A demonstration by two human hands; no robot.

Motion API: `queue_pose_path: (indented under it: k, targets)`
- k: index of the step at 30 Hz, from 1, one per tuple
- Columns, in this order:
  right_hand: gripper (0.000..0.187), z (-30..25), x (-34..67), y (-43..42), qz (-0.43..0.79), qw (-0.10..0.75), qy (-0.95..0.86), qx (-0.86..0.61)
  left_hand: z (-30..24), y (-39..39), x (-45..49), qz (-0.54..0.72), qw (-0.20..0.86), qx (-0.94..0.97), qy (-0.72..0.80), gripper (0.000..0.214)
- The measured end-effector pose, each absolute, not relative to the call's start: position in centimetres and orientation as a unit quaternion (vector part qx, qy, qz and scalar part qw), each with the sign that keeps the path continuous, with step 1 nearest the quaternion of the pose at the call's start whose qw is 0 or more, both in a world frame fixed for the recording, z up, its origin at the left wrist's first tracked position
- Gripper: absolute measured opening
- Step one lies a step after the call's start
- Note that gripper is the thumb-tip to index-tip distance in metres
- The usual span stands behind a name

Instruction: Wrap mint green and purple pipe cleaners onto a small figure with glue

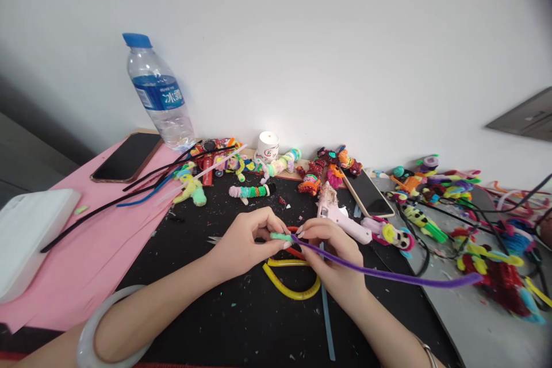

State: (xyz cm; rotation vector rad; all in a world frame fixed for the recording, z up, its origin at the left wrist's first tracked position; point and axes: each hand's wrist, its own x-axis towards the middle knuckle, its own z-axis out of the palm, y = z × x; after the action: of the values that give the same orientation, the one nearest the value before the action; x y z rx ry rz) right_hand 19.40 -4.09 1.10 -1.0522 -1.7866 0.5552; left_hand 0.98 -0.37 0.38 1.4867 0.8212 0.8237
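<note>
My left hand (pixel 248 241) pinches a light green, fuzzy pipe cleaner piece (pixel 281 237) between thumb and fingers. Against its right end, my right hand (pixel 334 253) grips a purple pipe cleaner (pixel 388 273), whose long free end sweeps out to the right. The fingertips of both hands nearly meet. Beneath them lies a pair of scissors with a yellow handle (pixel 293 290); its blade tips show left of my left hand, and its middle is hidden. A translucent glue stick (pixel 328 322) rests near my right wrist. Just beyond the hands is a pink glue gun (pixel 340 223).
A striped pipe cleaner roll (pixel 249 191) lies on the black mat (pixel 215 316). Behind are a water bottle (pixel 161 98), a paper cup (pixel 268 146) and two phones, one black (pixel 127 156), one pale-edged (pixel 368 192). Several colourful fuzzy figures crowd the right. Pink paper (pixel 116 230) and a white box (pixel 34 236) occupy the left.
</note>
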Motion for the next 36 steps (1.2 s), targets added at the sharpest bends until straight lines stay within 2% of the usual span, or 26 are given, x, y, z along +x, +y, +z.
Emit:
queue_pose_path:
  k: [6, 14, 30, 33, 36]
  targets:
    - [0.011, 1.1, 19.4, -4.1, 0.214, 0.466, -0.756, -0.408, 0.7, -0.6, 1.0, 0.373, 0.544, 0.66, 0.359, 0.01]
    - [0.014, 1.3, 19.4, -4.3, 0.224, 0.456, -0.761, -0.404, 0.6, -0.8, 1.1, 0.342, 0.58, 0.653, 0.347, 0.013]
    - [0.016, 0.6, 18.8, -4.2, 0.356, 0.469, -0.622, -0.517, 0.4, -1.0, 0.7, 0.344, 0.398, 0.808, 0.266, 0.012]
    - [0.012, 0.5, 18.9, -4.0, 0.384, 0.457, -0.608, -0.523, 0.3, -0.9, 0.8, 0.346, 0.401, 0.804, 0.27, 0.01]
    - [0.005, 0.3, 19.3, -3.9, 0.372, 0.439, -0.635, -0.515, 0.2, -0.7, 0.9, 0.351, 0.467, 0.745, 0.322, 0.007]
